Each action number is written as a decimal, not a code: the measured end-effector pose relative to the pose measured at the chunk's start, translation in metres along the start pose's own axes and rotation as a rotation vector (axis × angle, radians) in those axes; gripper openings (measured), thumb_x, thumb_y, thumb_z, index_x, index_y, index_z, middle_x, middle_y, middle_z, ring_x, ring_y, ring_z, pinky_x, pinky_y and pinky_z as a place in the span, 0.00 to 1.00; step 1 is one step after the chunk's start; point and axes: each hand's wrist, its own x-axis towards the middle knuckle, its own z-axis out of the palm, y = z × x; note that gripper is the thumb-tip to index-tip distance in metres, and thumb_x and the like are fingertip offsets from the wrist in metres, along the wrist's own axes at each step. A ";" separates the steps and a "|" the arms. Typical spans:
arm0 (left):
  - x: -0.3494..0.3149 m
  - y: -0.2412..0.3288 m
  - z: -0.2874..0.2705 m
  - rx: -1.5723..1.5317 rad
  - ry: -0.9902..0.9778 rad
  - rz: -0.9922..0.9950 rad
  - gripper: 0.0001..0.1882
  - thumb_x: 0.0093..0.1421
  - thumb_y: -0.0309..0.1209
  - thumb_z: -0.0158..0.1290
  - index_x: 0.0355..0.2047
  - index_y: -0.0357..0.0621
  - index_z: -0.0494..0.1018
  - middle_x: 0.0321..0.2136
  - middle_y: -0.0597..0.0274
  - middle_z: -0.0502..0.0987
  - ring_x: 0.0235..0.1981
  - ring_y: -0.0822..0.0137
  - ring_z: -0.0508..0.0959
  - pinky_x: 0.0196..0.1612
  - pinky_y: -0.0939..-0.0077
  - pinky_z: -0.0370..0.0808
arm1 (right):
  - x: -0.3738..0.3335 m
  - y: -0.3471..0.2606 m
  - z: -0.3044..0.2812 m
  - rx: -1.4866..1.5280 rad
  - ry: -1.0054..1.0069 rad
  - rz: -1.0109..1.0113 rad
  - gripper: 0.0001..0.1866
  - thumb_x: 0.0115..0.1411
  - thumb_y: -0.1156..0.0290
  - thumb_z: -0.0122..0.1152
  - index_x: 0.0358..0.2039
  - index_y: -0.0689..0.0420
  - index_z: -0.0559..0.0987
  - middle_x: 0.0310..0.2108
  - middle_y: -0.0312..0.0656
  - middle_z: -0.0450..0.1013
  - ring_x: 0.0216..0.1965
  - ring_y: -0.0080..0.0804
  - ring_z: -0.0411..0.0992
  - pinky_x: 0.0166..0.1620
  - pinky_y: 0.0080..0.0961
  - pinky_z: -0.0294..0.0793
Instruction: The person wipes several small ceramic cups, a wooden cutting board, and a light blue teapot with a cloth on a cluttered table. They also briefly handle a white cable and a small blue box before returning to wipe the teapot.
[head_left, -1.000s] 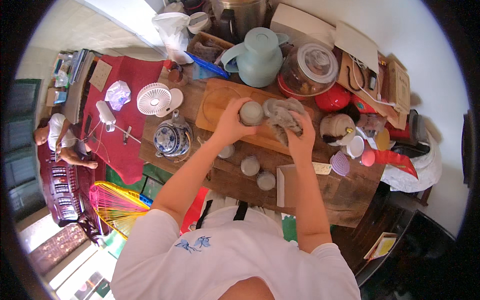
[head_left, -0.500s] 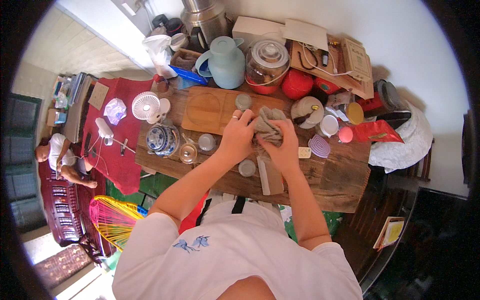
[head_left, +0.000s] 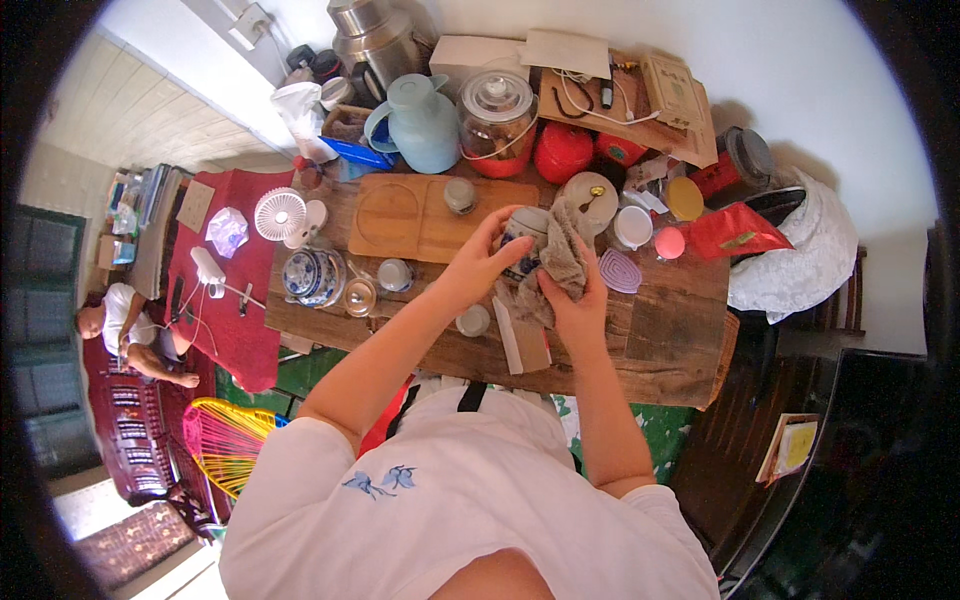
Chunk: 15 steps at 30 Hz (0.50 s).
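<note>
Above the table, my left hand (head_left: 485, 255) is closed round a small blue-and-white ceramic cup (head_left: 527, 224). My right hand (head_left: 575, 308) is closed on a crumpled grey-brown cloth (head_left: 562, 258), which touches the cup's right side. Just beyond lies a wooden tray (head_left: 400, 222) with a small upturned cup (head_left: 460, 195) on it. Left of my forearm stand another small cup (head_left: 395, 274), a gold-lidded glass pot (head_left: 359, 298) and a blue-and-white teapot (head_left: 313, 278). A further cup (head_left: 473, 321) sits near the front edge, beside a narrow box (head_left: 522, 338).
Along the back stand a pale blue thermos jug (head_left: 412, 125), a lidded glass jar (head_left: 498, 115) and a red round container (head_left: 562, 152). On the right are a purple coaster (head_left: 620, 271) and a red pouch (head_left: 735, 232). A person (head_left: 130, 325) sits far left, past a small fan (head_left: 280, 214).
The cup, hidden under the cloth before, now shows in my left hand. Both hands have shifted slightly right relative to the table, and the view has moved a little.
</note>
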 end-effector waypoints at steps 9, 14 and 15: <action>-0.003 -0.018 0.026 0.186 0.011 0.089 0.30 0.64 0.37 0.54 0.60 0.41 0.55 0.49 0.57 0.69 0.51 0.68 0.68 0.56 0.72 0.64 | 0.012 0.022 -0.013 0.062 0.133 -0.033 0.22 0.55 0.73 0.65 0.51 0.60 0.74 0.53 0.44 0.66 0.52 0.37 0.68 0.55 0.30 0.67; -0.007 -0.011 0.015 0.134 -0.140 0.049 0.30 0.60 0.37 0.58 0.59 0.44 0.58 0.47 0.60 0.70 0.50 0.71 0.68 0.54 0.73 0.66 | 0.027 0.006 -0.024 0.493 0.107 0.600 0.25 0.60 0.59 0.61 0.54 0.60 0.72 0.50 0.41 0.70 0.46 0.34 0.71 0.50 0.30 0.71; -0.002 -0.017 0.016 0.031 -0.060 0.019 0.29 0.61 0.38 0.57 0.58 0.45 0.59 0.47 0.61 0.71 0.49 0.71 0.69 0.53 0.73 0.67 | 0.027 0.012 -0.024 0.523 0.121 0.629 0.26 0.60 0.60 0.62 0.55 0.60 0.71 0.50 0.41 0.70 0.47 0.35 0.71 0.51 0.30 0.71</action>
